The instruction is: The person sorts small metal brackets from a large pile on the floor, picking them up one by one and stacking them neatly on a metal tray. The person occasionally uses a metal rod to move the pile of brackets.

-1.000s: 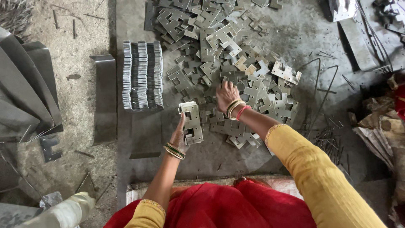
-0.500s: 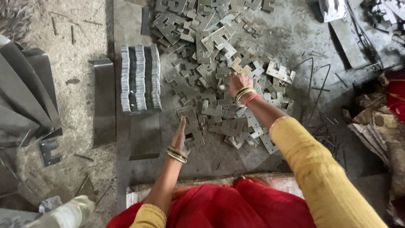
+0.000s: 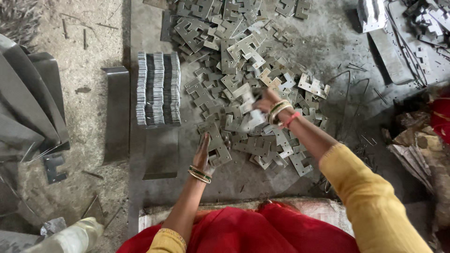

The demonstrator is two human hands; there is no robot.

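Both our hands are down among a heap of stamped metal plates spread over the grey floor. Our left hand is closed on a small upright stack of notched plates, the fingers wrapped along its near edge while the stack leans against the edge of the heap. Our right hand reaches further out into the middle of the heap and pinches one pale plate between thumb and fingers; the plate is blurred, so we cannot tell whether it is clear of the pieces beneath it. Bangles sit on the left wrist, and gold bangles with a red band on the right. To the left of the heap, well apart from both hands, stands a tidy block of plates set on edge in rows, with a flat metal strip just below it and a bent metal strip beside it. Red cloth covers our lap at the lower edge, with a yellow sleeve on the right arm. Thin wire loops lie on the floor to the right of the heap.
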